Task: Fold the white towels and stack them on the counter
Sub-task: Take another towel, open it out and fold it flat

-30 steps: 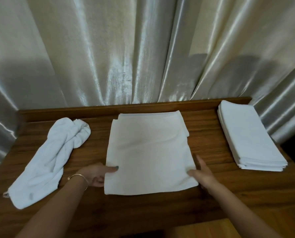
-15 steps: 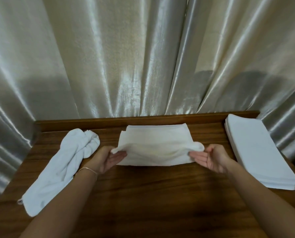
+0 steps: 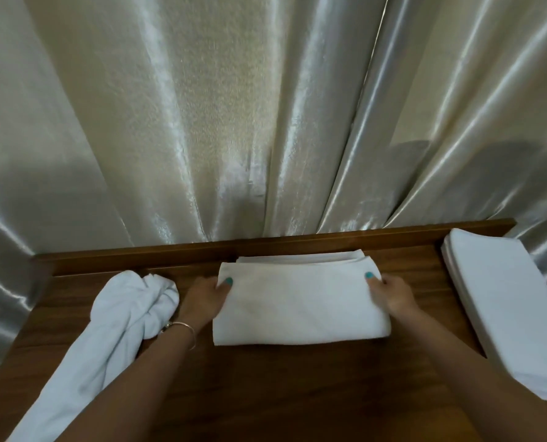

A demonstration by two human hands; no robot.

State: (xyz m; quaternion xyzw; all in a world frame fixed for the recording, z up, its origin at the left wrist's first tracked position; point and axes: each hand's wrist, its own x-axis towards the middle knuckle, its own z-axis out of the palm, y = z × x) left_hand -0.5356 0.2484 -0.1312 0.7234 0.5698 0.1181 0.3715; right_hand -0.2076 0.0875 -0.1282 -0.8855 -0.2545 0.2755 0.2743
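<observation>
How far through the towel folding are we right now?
Done: a stack of folded towels sits at the counter's right end. In hand: left hand and right hand grip the middle towel, folded over. Left: the crumpled towel is unfolded.

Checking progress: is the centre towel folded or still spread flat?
Folded: the centre towel shows stacked layered edges along its far side, both hands gripping its ends.

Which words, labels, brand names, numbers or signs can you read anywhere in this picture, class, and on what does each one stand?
None: no readable text shows anywhere.
Folded towel held by the left hand and right hand: plain white, no tag showing.
Crumpled towel: no label visible.
Stack of folded towels: no print.
Wooden counter and curtain: no markings.
</observation>
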